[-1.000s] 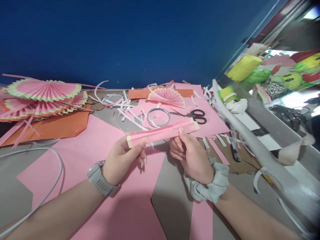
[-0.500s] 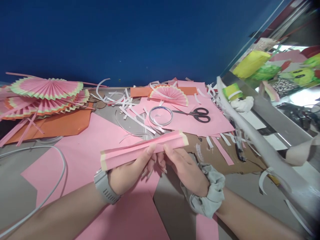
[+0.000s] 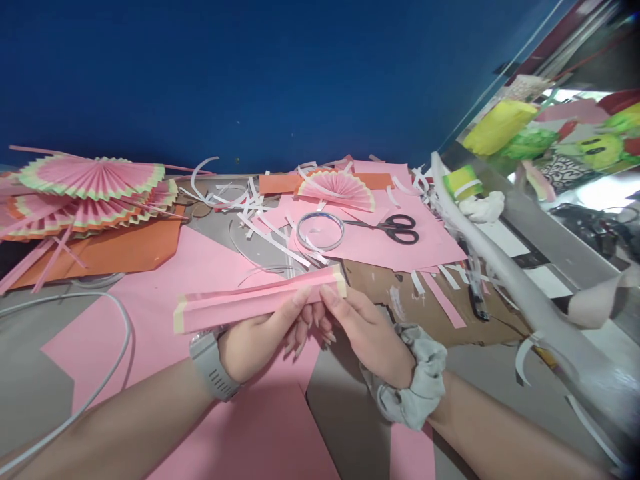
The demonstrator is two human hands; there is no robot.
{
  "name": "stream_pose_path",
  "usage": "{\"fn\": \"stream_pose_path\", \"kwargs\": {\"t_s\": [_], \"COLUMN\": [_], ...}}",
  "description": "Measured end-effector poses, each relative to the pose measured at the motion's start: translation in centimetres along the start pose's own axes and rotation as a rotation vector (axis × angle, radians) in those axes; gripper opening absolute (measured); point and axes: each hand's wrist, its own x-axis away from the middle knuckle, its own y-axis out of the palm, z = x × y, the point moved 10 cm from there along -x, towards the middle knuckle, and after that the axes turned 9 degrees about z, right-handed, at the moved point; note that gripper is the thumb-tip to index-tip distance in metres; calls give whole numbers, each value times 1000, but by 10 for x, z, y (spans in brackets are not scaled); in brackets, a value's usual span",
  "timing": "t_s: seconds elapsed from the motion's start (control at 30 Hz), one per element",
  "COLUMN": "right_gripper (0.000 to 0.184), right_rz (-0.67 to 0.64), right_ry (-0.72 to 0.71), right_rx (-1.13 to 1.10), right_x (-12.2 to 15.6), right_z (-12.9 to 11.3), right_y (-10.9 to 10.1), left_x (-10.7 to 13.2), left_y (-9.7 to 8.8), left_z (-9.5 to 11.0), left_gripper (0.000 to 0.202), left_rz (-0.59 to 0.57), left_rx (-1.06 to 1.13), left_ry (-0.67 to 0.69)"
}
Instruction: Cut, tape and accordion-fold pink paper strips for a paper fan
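A folded strip of pink paper (image 3: 240,303) with pale yellow ends stretches between my hands, its pleats running lengthwise. My left hand (image 3: 273,327), with a grey watch (image 3: 214,367) at the wrist, pinches its lower edge with the thumb on top. Close beside it, my right hand (image 3: 357,327) grips the strip near the right end; a grey-green scrunchie (image 3: 417,377) circles that wrist. Both hands' other fingers curl beneath the paper, partly hidden. Large pink sheets (image 3: 165,300) lie under and beyond the hands.
Black-handled scissors (image 3: 400,230) and a roll of tape (image 3: 321,231) rest on pink paper at the back. Pleated paper fans (image 3: 95,177) are piled at left, white paper scraps (image 3: 255,207) scattered mid-table. A cutter (image 3: 479,303) lies on brown cardboard (image 3: 370,280); a white cable (image 3: 127,327) loops at left.
The folded pink strip has slid to the left through my fingers, so its right end is now nearer my right thumb. My hands have hardly moved.
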Motion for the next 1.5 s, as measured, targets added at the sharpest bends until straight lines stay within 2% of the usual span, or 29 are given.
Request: {"fn": "stream_pose_path", "kwargs": {"t_s": [0.2,0.37,0.43,0.53,0.6,0.77,0.87,0.97,1.07,1.13,1.23,1.3,1.4,1.5], "right_gripper": [38,25,27,26,23,14,14,15,15,13,30,36,22,15], "right_rz": [-26,33,99,179,175,78,158,262,171,23,-160,-199,-179,-205], "right_ry": [-19,-89,-127,-152,-157,-105,-65,-151,-154,-99,-21,47,125,115], "right_rx": [36,110,154,193,194,169,104,237,427,384,93,-68,-101,-36], "right_x": [-1,-2,-2,-3,-3,-4,-5,-6,-7,-6,-1,1,2,3], "right_z": [-3,-9,-12,-16,-18,-16,-11,-19,-21,-17,-14,-9,-1,-2], "right_y": [0,-10,-18,-28,-29,-20,-28,-39,-33,-23,-7,-1,2,9], "left_x": [1,4,2,-1,-3,-6,-8,-11,-11,-10,-7,-4,0,3], "left_y": [6,10,0,-27,-36,-14,-14,-22,-32,-32,-24,-16,-3,5], "left_z": [-9,-6,-3,5,12,16,14,11,12,13,14,12,9,11], "left_gripper": [61,58,56,49,40,32,33,32,27,26,26,28,28,28], "left_rz": [-47,-85,3,225,289,59,71,149,250,250,164,86,-30,-104], "left_rx": [-64,-28,-21,-74,-61,88,134,169,162,123,84,80,68,21], "left_ry": [-80,-20,-8,12,47,49,15,-7,39,72,105,104,77,95]}}
